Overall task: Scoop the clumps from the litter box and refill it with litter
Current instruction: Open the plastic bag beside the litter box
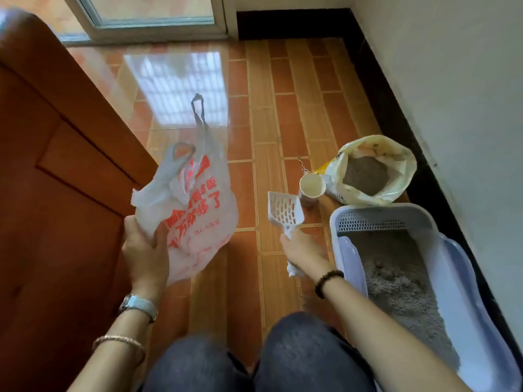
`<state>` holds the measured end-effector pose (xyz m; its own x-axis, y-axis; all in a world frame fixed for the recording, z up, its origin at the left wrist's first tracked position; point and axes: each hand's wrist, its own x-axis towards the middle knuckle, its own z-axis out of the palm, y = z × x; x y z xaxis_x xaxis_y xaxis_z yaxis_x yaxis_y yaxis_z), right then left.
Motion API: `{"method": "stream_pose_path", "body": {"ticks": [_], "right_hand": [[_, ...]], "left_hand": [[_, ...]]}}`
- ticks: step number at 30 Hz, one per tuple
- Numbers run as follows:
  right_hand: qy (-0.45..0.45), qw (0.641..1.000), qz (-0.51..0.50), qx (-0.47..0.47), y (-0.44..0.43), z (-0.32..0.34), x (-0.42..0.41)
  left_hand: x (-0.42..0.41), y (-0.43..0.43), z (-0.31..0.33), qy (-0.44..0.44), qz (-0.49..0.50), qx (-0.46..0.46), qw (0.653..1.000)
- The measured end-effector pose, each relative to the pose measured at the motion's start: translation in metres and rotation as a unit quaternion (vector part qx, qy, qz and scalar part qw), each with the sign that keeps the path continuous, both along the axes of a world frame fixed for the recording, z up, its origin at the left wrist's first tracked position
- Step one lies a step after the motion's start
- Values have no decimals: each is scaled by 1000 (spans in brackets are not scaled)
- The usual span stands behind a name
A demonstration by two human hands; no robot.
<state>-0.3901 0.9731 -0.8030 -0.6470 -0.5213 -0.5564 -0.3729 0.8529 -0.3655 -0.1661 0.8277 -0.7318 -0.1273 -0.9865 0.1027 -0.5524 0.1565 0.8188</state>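
scoop (pixel 285 212) handle: mostly hidden inside the right hand (pixel 304 251)
litter box (pixel 458 281): near end cut off by the frame edge

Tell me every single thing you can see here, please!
Thin white plastic bag with red print: one, held up at left.
White slotted plastic scoop: one, held above the floor, centre.
Pale paper cup: one, on the floor by the sack.
Open yellow sack of grey litter: one, against the right wall.
Lavender plastic litter box: one, holding grey litter, right.
Brown wooden cabinet: one, left.
Orange tiled floor: underneath everything.
Glass door: one, top.
White wall: right.
Left hand: gripping the bag; silver watch on its wrist.
Right hand: gripping the scoop's handle; dark bead bracelet on its wrist.
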Motion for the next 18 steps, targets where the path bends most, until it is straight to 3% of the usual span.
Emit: {"method": "stream_pose_path", "body": {"ticks": [10,18], "right_hand": [[8,997,3,74,-6,-78,25],[-71,995,-65,1,-2,-103,35]], "left_hand": [[28,21,-65,-59,-88,-11,994],[25,41,-90,-78,-155,-24,985]]}}
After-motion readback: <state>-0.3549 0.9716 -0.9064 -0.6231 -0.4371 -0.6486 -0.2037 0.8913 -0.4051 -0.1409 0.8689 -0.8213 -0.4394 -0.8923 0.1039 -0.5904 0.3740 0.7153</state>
